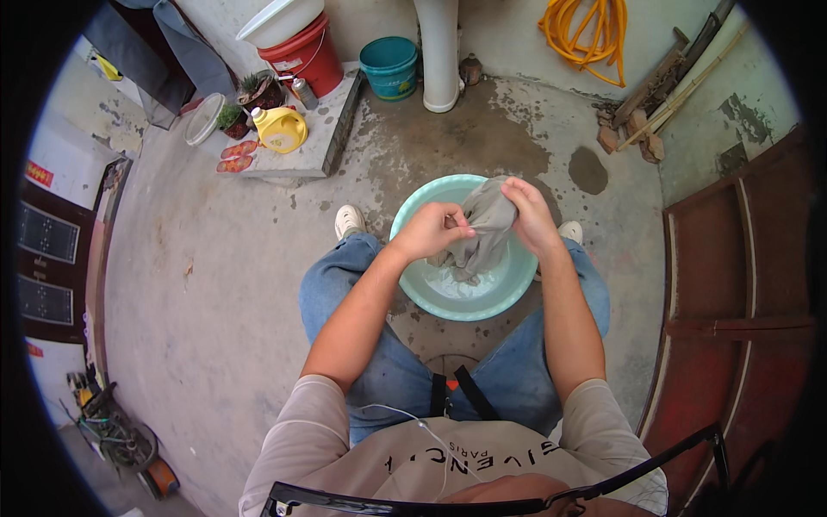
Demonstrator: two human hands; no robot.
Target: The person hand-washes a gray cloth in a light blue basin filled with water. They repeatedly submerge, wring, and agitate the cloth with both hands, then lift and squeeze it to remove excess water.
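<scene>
A wet grey cloth [486, 226] is stretched between my two hands above a pale green plastic basin [413, 284]. My left hand [434, 226] pinches the cloth's near left side between thumb and fingers. At its far right edge, my right hand [530, 210] grips the fabric. The cloth's lower folds hang into the basin, where shallow, slightly foamy water [462, 284] shows. Whether the garment has sleeves or legs cannot be made out. The basin stands on the concrete floor between my feet.
A low concrete slab [310, 152] bears a yellow detergent jug [282, 129], potted plants and a red bucket [316, 61]. A teal bucket [389, 68] stands beside a white pedestal [439, 58]. An orange hose [591, 39] hangs on the wall. A dark red door [730, 310] is at right.
</scene>
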